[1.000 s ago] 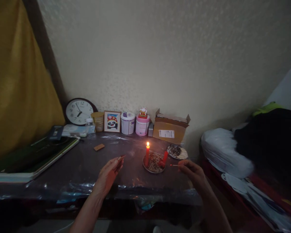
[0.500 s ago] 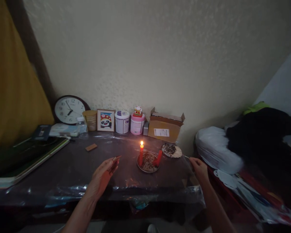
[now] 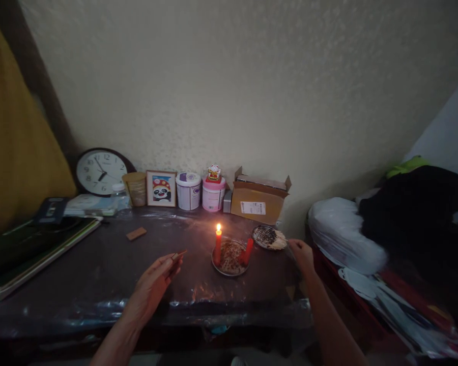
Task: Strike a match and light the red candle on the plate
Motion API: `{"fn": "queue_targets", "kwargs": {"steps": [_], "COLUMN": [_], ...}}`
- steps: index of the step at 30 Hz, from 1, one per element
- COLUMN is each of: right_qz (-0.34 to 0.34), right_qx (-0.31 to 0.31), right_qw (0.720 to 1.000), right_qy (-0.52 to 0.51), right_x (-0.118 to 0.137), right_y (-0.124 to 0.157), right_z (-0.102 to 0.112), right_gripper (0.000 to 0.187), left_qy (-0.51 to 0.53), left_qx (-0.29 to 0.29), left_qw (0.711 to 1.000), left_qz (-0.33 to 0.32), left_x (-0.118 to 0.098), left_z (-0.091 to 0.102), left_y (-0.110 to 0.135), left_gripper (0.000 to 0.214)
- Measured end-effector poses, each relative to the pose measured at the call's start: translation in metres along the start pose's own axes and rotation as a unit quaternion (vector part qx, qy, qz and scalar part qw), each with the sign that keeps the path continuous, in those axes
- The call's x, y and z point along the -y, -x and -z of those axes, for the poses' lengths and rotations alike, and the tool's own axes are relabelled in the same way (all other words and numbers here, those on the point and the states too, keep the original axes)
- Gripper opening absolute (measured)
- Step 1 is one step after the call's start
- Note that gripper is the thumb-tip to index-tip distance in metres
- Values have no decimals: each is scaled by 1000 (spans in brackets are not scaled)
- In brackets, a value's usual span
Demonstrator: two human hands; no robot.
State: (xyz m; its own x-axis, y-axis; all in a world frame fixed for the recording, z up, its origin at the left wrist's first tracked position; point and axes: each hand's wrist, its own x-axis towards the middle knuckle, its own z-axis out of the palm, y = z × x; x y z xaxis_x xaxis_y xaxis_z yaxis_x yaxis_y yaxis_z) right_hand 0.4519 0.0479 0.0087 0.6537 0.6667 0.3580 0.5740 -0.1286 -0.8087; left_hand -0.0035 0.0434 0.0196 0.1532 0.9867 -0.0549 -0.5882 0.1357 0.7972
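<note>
My left hand (image 3: 156,279) is closed on a small thin brown piece (image 3: 179,255) over the front of the table, left of the candle dish. My right hand (image 3: 302,254) pinches at the right edge of a small plate of matchsticks (image 3: 277,239), which have dark heads and pale stems. What lies between its fingertips looks like a matchstick, largely hidden. On a round metal dish (image 3: 231,273) stand a lit red candle (image 3: 218,248) and a shorter, unlit, tilted red candle (image 3: 248,250). A flat brown block (image 3: 136,234) lies farther left.
Along the wall stand a clock (image 3: 103,173), a panda picture frame (image 3: 161,189), a white tin (image 3: 188,192), a pink tin (image 3: 213,195) with a cat figurine, and an open cardboard box (image 3: 257,203). A white plastic bag (image 3: 343,234) sits at right.
My right hand has moved slightly in to the plate of matchsticks; the pale stick seen at its fingertips is now mostly hidden. My left hand still holds the brown piece. The view has shifted a little.
</note>
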Motion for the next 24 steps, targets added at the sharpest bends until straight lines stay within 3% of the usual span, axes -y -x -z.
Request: {"fn": "queue_targets", "kwargs": {"steps": [8,15,20,24], "right_qz": [7,0,13,40], "right_qx": [-15,-37,-67,-54], "right_qw": [1000,999,998,996], "right_qy": [24,17,-15,-56], "right_x": [-6,2,30,76], "right_y": [-23,-23,-5,40], "right_z": [-17,-20,-2,14], "right_gripper": [30,25,36,38], "left_qy": [-21,-25,-27,-37], "left_qx": [-6,-20,-18,3], "left_qw": [1000,999,999,998], "left_qz": [17,24,34,43], "left_x": [3,0,-3,-1], "left_z": [3,0,-4,-3], "left_y": [-4,-2,3,9], "left_gripper": [27,27,30,30]}}
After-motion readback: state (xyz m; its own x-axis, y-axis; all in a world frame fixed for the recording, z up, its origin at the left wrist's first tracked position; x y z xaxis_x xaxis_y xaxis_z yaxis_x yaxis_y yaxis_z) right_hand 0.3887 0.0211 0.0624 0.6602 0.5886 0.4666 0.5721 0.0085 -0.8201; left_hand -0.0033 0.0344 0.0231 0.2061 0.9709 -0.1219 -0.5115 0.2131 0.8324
